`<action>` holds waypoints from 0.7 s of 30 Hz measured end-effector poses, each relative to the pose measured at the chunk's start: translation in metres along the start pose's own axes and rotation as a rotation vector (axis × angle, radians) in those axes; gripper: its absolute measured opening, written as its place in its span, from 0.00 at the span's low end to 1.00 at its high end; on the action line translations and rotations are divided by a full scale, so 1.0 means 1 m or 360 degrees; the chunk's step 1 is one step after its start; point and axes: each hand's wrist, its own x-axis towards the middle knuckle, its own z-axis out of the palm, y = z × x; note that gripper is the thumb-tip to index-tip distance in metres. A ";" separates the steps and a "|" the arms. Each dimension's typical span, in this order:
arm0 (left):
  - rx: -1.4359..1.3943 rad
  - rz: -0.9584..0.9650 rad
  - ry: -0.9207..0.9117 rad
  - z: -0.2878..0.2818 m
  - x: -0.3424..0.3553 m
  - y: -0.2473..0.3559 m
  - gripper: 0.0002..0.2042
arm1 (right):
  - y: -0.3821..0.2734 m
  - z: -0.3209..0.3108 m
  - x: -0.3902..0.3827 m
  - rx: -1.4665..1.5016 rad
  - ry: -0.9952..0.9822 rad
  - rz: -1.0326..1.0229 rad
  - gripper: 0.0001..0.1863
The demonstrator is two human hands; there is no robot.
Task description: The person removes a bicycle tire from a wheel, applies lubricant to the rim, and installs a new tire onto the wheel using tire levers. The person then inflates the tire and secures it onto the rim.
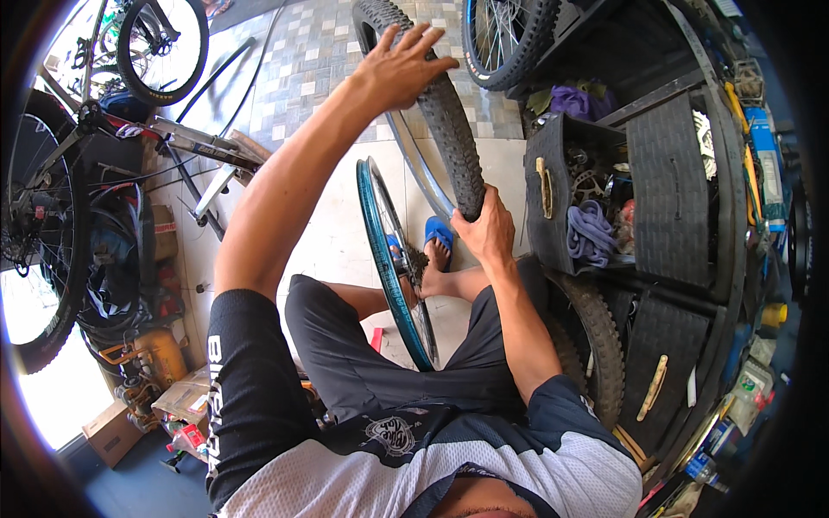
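The tyre [455,138] is black, its tread a close pattern of knobs. Below and left of the tyre, the wheel [381,268] shows a teal band around its rim. Just below the tyre's lower end, a sandal [439,228] is bright blue. Left of the tyre's upper part, patchwork tiles [319,60] mix grey and beige. Right of it, black drawers [667,173] bear a woven pattern; the bundled cloth [591,235] is greyish purple.

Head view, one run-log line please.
left hand: open, at upper part of black knobby tire | right hand: gripping tire's lower part | teal-rimmed wheel: between legs | drawer: pulled out, right side
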 end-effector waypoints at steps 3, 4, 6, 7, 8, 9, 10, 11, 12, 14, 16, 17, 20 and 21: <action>0.0004 0.0096 -0.0048 -0.015 -0.012 0.015 0.33 | -0.017 -0.017 0.007 -0.0042 0.0035 -0.0077 0.34; -0.0015 0.0130 -0.0029 -0.017 -0.014 0.017 0.32 | -0.023 -0.022 0.009 -0.0063 0.0057 -0.0107 0.33; -0.0054 0.0201 0.0006 -0.022 -0.019 0.022 0.31 | -0.033 -0.032 0.013 -0.0098 0.0067 -0.0150 0.32; -0.0189 0.0220 0.0011 -0.025 -0.021 0.025 0.31 | -0.037 -0.036 0.015 -0.0110 0.0055 -0.0158 0.32; -0.0174 0.0259 -0.0003 -0.028 -0.022 0.029 0.31 | -0.042 -0.041 0.018 -0.0123 0.0043 -0.0167 0.32; -0.0158 0.0297 -0.0019 -0.031 -0.024 0.034 0.31 | -0.048 -0.046 0.020 -0.0112 0.0015 -0.0144 0.31; -0.0140 0.0335 -0.0035 -0.033 -0.026 0.038 0.31 | -0.054 -0.050 0.024 -0.0100 -0.0013 -0.0121 0.31; -0.0177 0.0379 -0.0019 -0.036 -0.027 0.040 0.32 | -0.060 -0.053 0.028 -0.0087 -0.0043 -0.0100 0.31; -0.0199 0.0328 0.0082 -0.035 -0.030 0.040 0.33 | -0.064 -0.053 0.033 -0.0087 -0.0038 -0.0101 0.31; -0.0249 0.0231 0.0287 -0.029 -0.035 0.041 0.34 | -0.070 -0.052 0.047 -0.0093 -0.0025 -0.0097 0.31; -0.0423 -0.0055 0.0414 -0.025 -0.043 0.041 0.35 | -0.073 -0.046 0.066 -0.0096 -0.0037 -0.0076 0.32; -0.0649 -0.0213 0.0451 -0.026 -0.049 0.041 0.35 | -0.074 -0.043 0.079 -0.0091 -0.0037 -0.0063 0.32; -0.1090 -0.0649 0.0546 -0.013 -0.070 0.043 0.33 | -0.088 -0.038 0.125 -0.0093 -0.0005 -0.0105 0.34; -0.1239 -0.0770 0.0498 -0.006 -0.076 0.049 0.32 | -0.090 -0.035 0.142 -0.0107 0.0021 -0.0115 0.35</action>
